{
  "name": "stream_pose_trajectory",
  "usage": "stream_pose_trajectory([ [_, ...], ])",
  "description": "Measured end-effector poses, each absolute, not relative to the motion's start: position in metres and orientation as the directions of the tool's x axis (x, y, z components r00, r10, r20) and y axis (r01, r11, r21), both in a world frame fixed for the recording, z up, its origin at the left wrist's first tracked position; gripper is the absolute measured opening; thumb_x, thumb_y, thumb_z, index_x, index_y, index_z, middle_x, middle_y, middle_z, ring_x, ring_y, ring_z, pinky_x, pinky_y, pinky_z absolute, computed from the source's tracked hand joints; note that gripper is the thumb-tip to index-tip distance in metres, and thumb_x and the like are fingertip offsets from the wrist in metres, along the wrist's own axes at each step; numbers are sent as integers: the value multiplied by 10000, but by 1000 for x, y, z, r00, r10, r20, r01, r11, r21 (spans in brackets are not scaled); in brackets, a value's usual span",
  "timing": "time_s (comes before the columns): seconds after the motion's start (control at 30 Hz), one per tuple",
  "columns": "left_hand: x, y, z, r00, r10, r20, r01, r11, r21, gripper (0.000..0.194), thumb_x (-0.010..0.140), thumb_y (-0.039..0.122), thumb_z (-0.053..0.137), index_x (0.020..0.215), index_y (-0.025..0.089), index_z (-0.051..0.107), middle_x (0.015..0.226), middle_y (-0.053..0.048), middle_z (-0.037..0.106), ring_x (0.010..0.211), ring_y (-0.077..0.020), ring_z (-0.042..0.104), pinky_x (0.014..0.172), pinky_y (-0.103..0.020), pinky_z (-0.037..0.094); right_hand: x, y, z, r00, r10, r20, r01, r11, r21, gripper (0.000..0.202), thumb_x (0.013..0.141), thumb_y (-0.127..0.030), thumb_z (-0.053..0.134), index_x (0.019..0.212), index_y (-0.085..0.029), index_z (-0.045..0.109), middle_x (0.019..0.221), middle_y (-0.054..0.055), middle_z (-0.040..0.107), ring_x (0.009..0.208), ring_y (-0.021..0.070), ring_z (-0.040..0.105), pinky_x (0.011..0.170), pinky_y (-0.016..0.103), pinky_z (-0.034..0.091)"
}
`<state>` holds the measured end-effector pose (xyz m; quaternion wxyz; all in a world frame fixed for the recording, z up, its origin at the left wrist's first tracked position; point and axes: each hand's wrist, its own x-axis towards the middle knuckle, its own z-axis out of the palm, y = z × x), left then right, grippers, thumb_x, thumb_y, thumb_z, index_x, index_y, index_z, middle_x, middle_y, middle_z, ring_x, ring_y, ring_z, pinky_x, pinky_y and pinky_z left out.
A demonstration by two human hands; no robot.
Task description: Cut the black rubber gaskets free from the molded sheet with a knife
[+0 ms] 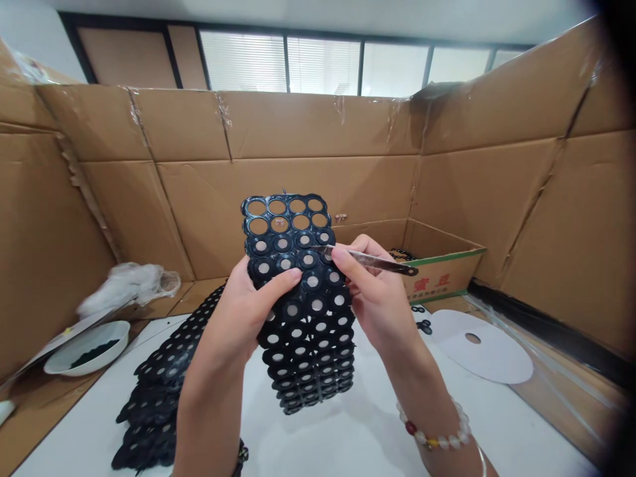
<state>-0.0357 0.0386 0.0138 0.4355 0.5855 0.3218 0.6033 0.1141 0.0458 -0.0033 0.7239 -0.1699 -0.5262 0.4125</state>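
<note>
My left hand [253,298] grips a long black sheet of joined rings [318,324], its thumb pressed across the front. The sheet is held upright and its lower end curves away above the table. Its top two rows are open rings, while the rows below have light round centres. In my right hand [372,291] is a pair of metal tweezers [380,262], pinched between thumb and fingers. The tweezer tips meet the sheet near its third and fourth rows at the right. Whether the tips hold anything is too small to tell.
More black ring sheets [159,391] lie piled at the left. A white bowl [122,333] with small dark pieces and a crumpled plastic bag [129,288] are beyond. At the right are a white disc [489,351] and a cardboard box [452,268]. Cardboard walls [322,126] surround the table.
</note>
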Motion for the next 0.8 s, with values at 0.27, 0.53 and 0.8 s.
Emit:
stream_pose_trajectory([
  [0.27,-28,33,16,72,899,433,-171,-416,893,308,697,293,782,976,186,707,1005,-79,758,967,-307,700,803,-386,598,115,43,-5,193,685,703,-276,725,-631,294,799,-285,714,635,-203,483,710,-26,627,710,125,621,713,291,532],
  [0.53,-28,30,15,78,876,475,-203,-453,868,348,735,225,764,1079,210,712,1051,-50,753,1017,-268,690,892,-352,569,124,34,-3,88,73,993,473,875,-106,132,820,-99,659,805,-229,637,991,53,664,957,196,639,797,370,552],
  [0.8,-24,24,19,53,851,523,-176,-508,843,365,776,259,734,1136,222,691,1126,-52,733,1075,-262,669,931,-347,551,128,29,-2,-69,-11,998,511,858,45,222,814,-19,604,872,-233,618,882,40,697,850,178,660,733,341,570],
])
